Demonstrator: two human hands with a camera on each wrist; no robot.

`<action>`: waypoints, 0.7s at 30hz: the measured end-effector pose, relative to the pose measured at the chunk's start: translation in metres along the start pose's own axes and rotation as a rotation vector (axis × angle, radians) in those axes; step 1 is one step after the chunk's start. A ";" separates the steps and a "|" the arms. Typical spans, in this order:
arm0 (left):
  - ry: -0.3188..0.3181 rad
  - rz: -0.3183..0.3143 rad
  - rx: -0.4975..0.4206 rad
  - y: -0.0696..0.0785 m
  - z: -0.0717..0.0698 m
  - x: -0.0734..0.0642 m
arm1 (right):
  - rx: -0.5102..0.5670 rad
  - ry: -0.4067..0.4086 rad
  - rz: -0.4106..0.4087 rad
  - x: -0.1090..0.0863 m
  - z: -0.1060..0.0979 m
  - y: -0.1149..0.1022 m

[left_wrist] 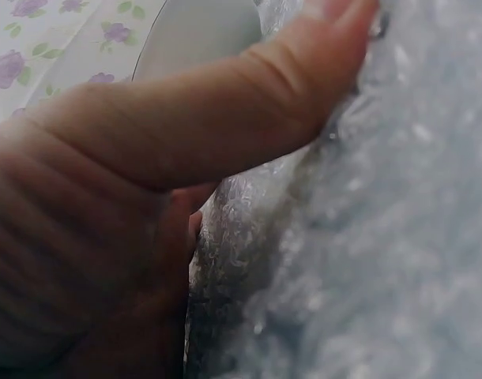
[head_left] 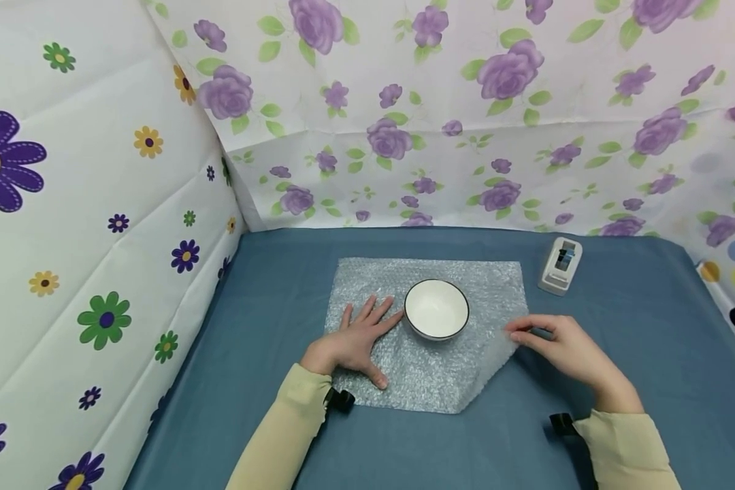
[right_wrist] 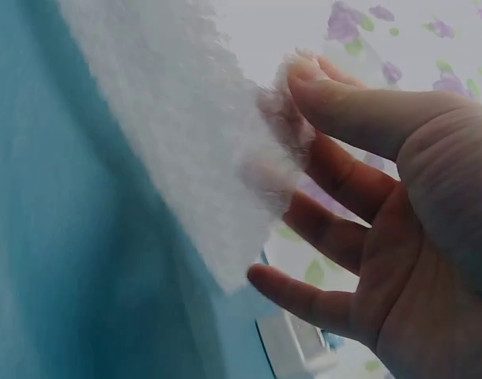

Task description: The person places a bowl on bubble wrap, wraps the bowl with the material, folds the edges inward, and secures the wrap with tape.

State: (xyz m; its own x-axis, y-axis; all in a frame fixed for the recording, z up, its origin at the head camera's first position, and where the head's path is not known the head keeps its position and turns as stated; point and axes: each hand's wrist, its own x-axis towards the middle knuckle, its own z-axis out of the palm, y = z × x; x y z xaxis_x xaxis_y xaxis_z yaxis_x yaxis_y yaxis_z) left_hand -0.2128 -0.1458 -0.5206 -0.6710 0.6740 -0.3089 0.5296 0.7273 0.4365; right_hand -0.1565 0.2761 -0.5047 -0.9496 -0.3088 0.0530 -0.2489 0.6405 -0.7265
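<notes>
A white bowl with a dark rim (head_left: 437, 309) stands upright on a sheet of bubble wrap (head_left: 367, 282). My left hand (head_left: 358, 340) lies with fingers spread on the sheet, left of the bowl, its index fingertip close to the bowl's side. In the left wrist view the thumb (left_wrist: 225, 110) rests against the bubble wrap (left_wrist: 399, 237), and part of the bowl (left_wrist: 197, 39) shows behind it. My right hand (head_left: 566, 344) pinches the sheet's near right corner, lifted and folded inward. The right wrist view shows thumb and fingers (right_wrist: 344, 106) gripping the bubble wrap edge (right_wrist: 170, 134).
A tape dispenser, white with a blue part (head_left: 560, 267), stands at the back right, beyond the right hand. Blue cloth (head_left: 441, 452) covers the table. Flowered sheets (head_left: 355, 177) hang at the back and left side.
</notes>
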 end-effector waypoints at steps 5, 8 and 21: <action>-0.003 0.001 -0.006 0.001 -0.002 0.000 | 0.015 0.046 -0.027 0.015 0.006 -0.012; -0.001 0.006 -0.008 0.002 -0.002 0.001 | 0.042 0.060 -0.034 0.021 0.008 -0.018; -0.001 0.009 -0.037 0.002 -0.002 0.002 | 0.139 0.246 -0.065 0.055 0.025 -0.034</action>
State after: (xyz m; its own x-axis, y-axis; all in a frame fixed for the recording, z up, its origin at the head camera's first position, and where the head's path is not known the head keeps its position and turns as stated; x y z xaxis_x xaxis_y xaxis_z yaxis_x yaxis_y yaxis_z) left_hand -0.2142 -0.1440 -0.5185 -0.6661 0.6805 -0.3054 0.5161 0.7161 0.4700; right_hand -0.1952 0.2195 -0.4939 -0.9544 -0.1551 0.2550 -0.2984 0.5170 -0.8023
